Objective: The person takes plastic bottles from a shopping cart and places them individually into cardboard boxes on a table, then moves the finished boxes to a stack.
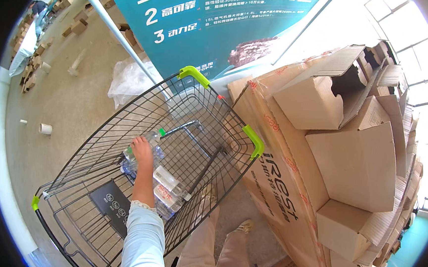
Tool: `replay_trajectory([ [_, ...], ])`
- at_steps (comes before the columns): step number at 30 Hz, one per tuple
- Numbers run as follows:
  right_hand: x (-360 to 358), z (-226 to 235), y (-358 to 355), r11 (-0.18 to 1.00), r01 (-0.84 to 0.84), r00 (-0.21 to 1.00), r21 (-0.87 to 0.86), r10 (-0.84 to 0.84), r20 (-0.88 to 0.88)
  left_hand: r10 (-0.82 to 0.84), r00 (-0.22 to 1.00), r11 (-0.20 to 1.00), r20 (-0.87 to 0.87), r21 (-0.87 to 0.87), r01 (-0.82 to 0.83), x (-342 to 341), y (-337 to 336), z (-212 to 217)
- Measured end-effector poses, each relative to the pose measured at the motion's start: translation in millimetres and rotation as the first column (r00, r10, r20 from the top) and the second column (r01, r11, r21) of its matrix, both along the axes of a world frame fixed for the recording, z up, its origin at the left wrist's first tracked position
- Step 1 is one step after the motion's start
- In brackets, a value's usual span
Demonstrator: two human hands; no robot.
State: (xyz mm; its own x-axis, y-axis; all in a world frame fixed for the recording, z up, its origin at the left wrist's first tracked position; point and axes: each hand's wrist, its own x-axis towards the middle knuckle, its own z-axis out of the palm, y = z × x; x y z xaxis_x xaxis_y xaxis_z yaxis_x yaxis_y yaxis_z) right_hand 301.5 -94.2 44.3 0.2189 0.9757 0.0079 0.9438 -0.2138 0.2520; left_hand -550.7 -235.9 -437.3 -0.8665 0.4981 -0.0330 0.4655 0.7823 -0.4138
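A heap of flattened and torn cardboard boxes [351,158] is seen along the right side of a black wire shopping cart [99,140] with lime-green corner guards, which stands on the concrete floor [68,93]. A teal printed banner [207,19] is seen beyond the cart's far end. Inside the cart, toward its left wall, clear plastic water bottles [168,187] are piled on the basket bottom. The left hand [142,148] is laid over the top bottle [153,141], fingers curled around it. The right hand is not seen.
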Motion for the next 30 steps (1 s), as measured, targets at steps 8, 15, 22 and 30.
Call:
replay_trajectory([
  [8, -6, -5, -7, 1.0, 0.003, 1.0, 0.029, -0.004, 0.011, -0.09, 0.982, 0.976, -0.165, -0.211, 0.054, 6, 4, -12],
  [15, -5, -15, -7, 0.998, 0.026, 1.0, 0.054, -0.026, -0.001, -0.283, 0.952, 0.955, -0.117, -0.128, 0.269, -14, -30, -14],
  [22, -5, -17, -5, 0.999, 0.016, 1.0, 0.048, -0.016, -0.017, -0.22, 0.972, 0.974, 0.08, -0.041, 0.223, -6, -9, 42],
  [30, 5, -21, 1, 0.995, -0.067, 0.995, 0.07, 0.072, -0.065, -0.022, 0.974, 0.997, 0.224, -0.071, 0.038, 15, 10, 77],
])
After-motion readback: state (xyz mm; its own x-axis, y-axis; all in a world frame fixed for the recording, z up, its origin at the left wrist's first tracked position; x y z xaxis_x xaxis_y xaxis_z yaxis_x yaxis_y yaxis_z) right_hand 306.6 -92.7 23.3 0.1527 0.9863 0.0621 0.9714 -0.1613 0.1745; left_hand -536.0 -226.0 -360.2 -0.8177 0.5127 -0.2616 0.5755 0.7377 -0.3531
